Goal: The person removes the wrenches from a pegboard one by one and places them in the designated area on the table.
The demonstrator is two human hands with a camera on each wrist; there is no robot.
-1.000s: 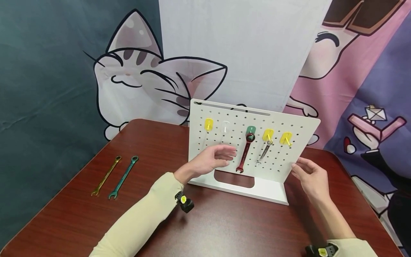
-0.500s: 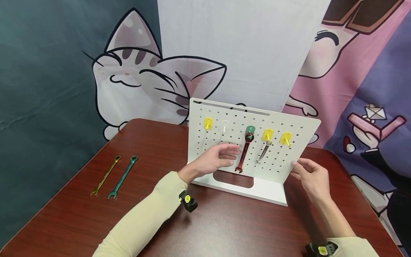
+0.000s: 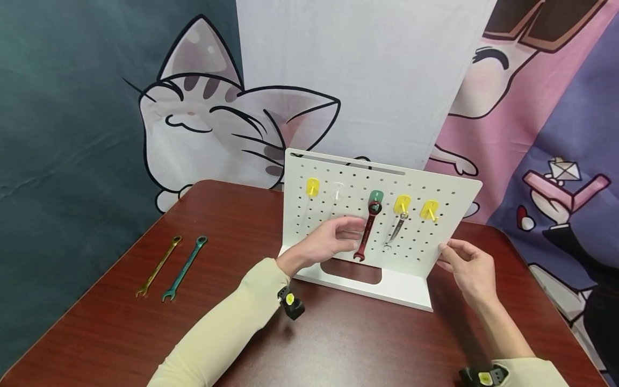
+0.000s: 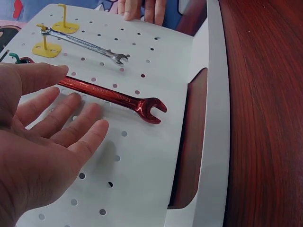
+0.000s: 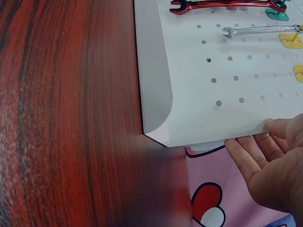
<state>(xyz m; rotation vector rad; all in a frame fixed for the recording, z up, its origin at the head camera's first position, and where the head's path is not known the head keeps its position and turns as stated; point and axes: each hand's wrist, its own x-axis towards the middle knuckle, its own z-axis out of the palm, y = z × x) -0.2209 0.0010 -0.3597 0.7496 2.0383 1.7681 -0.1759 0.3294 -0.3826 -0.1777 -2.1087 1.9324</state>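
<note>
Your left hand (image 3: 330,239) hovering mid-frame, fingers loose, holding nothing, just beside shiny red metal wrench (image 3: 368,231) hanging from green plastic hook (image 3: 376,195); contact unclear. Your right hand (image 3: 471,270) pinching edge of white perforated board (image 3: 425,183), right of frame. Likely step: steadying board, lining up grasp; next move probably calling for closing left fingers round wrench.

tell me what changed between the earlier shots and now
The left hand moved rightward, closer to the red combination wrench; no new grasp or release shows. The right hand still holds the pegboard; the gold combination wrench and teal combination wrench stayed put.
</note>
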